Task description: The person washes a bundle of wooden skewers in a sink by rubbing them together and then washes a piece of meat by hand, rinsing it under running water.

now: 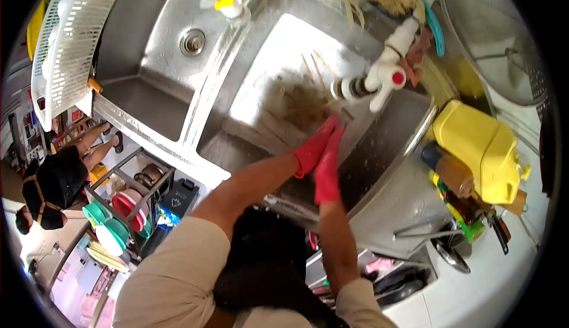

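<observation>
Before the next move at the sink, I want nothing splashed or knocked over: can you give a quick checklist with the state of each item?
1. Both hands over the basin: ok; left hand and right hand, in red gloves, reach into the right sink basin.
2. Hands under the tap: ok, just below its spout.
3. Water running: cannot tell, glare hides it.
4. What the hands hold: cannot tell; a brownish blur lies beyond the fingertips.
5. Yellow jug clear of the arms: ok, on the counter to the right.
6. Left sink basin drain: ok, uncovered.
</observation>
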`<action>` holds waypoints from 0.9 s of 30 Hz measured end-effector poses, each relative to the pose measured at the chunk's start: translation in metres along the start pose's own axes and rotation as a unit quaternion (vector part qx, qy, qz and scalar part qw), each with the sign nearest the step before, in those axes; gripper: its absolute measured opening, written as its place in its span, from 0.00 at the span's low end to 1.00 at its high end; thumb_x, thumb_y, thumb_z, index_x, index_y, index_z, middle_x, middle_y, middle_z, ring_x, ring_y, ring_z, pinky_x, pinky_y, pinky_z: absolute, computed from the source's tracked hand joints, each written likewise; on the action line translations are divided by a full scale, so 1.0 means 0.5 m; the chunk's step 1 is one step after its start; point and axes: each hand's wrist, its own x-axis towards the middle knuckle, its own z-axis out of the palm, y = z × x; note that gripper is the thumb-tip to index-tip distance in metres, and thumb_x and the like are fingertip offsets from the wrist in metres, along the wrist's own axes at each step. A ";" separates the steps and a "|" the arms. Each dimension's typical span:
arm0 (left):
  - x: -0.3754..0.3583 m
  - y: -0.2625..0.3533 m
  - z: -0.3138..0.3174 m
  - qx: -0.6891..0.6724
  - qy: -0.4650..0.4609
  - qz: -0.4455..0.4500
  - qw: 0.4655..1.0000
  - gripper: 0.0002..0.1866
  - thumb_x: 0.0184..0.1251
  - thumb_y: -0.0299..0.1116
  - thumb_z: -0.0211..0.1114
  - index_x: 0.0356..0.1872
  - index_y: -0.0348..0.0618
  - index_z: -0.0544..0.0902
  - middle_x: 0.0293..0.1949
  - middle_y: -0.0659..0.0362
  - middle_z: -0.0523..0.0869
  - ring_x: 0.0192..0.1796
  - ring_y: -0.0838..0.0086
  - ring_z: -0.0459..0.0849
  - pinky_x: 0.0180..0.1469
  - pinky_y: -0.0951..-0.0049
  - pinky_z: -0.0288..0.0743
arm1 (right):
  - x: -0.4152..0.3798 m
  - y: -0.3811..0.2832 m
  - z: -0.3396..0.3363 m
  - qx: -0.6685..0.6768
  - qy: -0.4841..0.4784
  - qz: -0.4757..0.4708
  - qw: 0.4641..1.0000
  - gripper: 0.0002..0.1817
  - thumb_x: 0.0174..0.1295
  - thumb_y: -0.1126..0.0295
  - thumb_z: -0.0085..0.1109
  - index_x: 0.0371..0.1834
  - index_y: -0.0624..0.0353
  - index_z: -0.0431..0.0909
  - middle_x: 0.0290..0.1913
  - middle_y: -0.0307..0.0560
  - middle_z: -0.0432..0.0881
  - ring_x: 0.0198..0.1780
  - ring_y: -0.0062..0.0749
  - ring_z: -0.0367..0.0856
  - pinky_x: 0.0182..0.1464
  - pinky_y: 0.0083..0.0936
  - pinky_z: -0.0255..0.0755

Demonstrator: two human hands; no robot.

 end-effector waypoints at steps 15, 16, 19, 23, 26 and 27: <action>0.047 0.053 0.051 -0.254 0.022 -0.200 0.946 0.29 0.76 0.44 0.43 0.73 0.47 0.54 0.71 0.59 0.61 0.72 0.73 0.56 0.72 0.72 0.46 | -0.007 -0.104 0.003 -0.033 -0.016 -0.010 0.999 0.41 0.67 0.38 0.39 0.75 0.54 0.50 0.74 0.40 0.53 0.73 0.30 0.51 0.73 0.29 0.44; 0.027 0.089 0.067 -0.162 0.007 -0.208 0.965 0.29 0.75 0.42 0.44 0.73 0.46 0.54 0.70 0.58 0.62 0.72 0.71 0.56 0.72 0.71 0.46 | -0.033 -0.108 -0.019 0.069 -0.036 0.083 0.994 0.41 0.67 0.38 0.38 0.75 0.54 0.49 0.74 0.40 0.53 0.73 0.30 0.51 0.73 0.28 0.44; 0.075 -0.140 0.063 -0.101 -0.025 -0.006 0.995 0.28 0.75 0.40 0.46 0.73 0.46 0.55 0.71 0.57 0.62 0.71 0.70 0.56 0.72 0.71 0.47 | 0.034 -0.062 -0.016 -0.007 -0.012 -0.049 0.999 0.40 0.66 0.38 0.41 0.73 0.55 0.52 0.69 0.41 0.58 0.69 0.33 0.55 0.69 0.31 0.50; 0.079 -0.201 0.104 -0.359 0.117 -0.004 0.926 0.28 0.75 0.39 0.43 0.73 0.43 0.53 0.73 0.56 0.57 0.72 0.71 0.57 0.72 0.73 0.48 | -0.033 0.003 -0.041 -0.059 -0.010 -0.034 0.998 0.41 0.67 0.37 0.37 0.73 0.56 0.51 0.72 0.44 0.54 0.71 0.33 0.53 0.72 0.31 0.46; 0.051 -0.124 0.087 0.087 -0.065 -0.015 0.994 0.28 0.75 0.37 0.41 0.73 0.41 0.53 0.73 0.58 0.57 0.73 0.70 0.55 0.73 0.72 0.45 | -0.008 -0.035 0.000 -0.169 -0.015 -0.119 0.978 0.42 0.68 0.37 0.33 0.76 0.56 0.45 0.76 0.43 0.47 0.75 0.34 0.46 0.74 0.31 0.40; 0.000 0.199 0.032 -0.255 -0.017 -0.171 0.952 0.30 0.75 0.44 0.41 0.73 0.44 0.53 0.74 0.59 0.54 0.75 0.70 0.50 0.75 0.69 0.41 | -0.022 -0.054 -0.024 -0.092 -0.016 -0.028 0.995 0.39 0.70 0.41 0.33 0.75 0.57 0.46 0.75 0.42 0.49 0.75 0.34 0.46 0.74 0.32 0.40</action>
